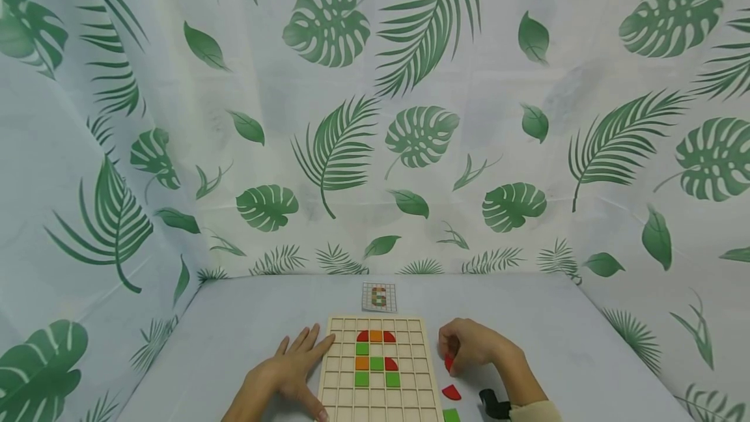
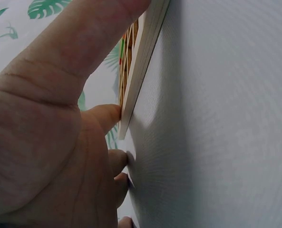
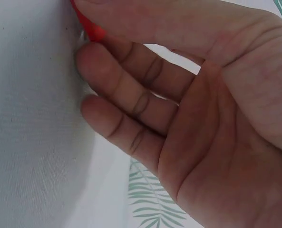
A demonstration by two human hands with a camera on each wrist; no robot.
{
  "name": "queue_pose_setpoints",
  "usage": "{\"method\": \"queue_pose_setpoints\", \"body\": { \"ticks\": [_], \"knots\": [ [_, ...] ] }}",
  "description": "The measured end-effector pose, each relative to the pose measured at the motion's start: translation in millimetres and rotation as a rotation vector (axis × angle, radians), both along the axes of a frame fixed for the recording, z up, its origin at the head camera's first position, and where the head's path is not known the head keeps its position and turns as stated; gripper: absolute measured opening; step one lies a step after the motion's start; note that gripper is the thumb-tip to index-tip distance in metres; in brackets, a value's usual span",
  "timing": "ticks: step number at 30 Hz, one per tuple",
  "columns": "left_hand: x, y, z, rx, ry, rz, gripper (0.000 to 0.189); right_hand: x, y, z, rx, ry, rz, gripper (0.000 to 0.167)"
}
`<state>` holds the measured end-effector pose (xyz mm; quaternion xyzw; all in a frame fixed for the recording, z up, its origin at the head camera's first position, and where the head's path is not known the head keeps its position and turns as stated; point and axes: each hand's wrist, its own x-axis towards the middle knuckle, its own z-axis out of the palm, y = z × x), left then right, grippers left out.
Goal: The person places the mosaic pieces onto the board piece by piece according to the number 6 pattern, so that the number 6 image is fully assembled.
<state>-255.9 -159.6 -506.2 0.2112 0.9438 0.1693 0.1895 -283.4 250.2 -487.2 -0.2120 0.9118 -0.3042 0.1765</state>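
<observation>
A wooden grid board (image 1: 413,399) lies on the table, with red, orange and green tiles set in its squares. My left hand (image 1: 291,368) is spread flat along the board's left side, index finger and thumb against its edge. In the left wrist view the thumb (image 2: 79,42) lies over the board's rim (image 2: 143,71). To the right of the board, my right hand (image 1: 473,346) pinches a red quarter-round tile (image 1: 448,363) between thumb and fingers. That red tile (image 3: 94,31) shows under the thumb in the right wrist view, close over the table, mostly hidden.
Another red quarter-round tile (image 1: 452,393) lies right of the board, with a green square tile (image 1: 450,415) nearer the front edge. Behind the board is a pattern card (image 1: 379,297) printed with a coloured figure. A black strap-like thing (image 1: 495,405) is by the right wrist. Leaf-print cloth (image 1: 351,239) encloses the table.
</observation>
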Motion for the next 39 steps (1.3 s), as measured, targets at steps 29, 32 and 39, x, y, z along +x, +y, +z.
{"method": "queue_pose_setpoints", "body": {
  "ticks": [29,32,39],
  "knots": [
    [-2.1,-1.0,-2.9,0.001,0.001,-0.003,0.139,-7.0,-24,6.9,-0.256,0.087,0.106,0.011],
    [-1.9,-1.0,-2.8,0.002,0.001,-0.001,0.139,-7.5,-28,6.9,-0.272,0.112,0.129,0.011],
    [-0.9,-0.7,-1.6,0.006,-0.001,0.009,0.140,-4.9,-40,11.7,-0.302,0.174,0.158,0.009]
  ]
}}
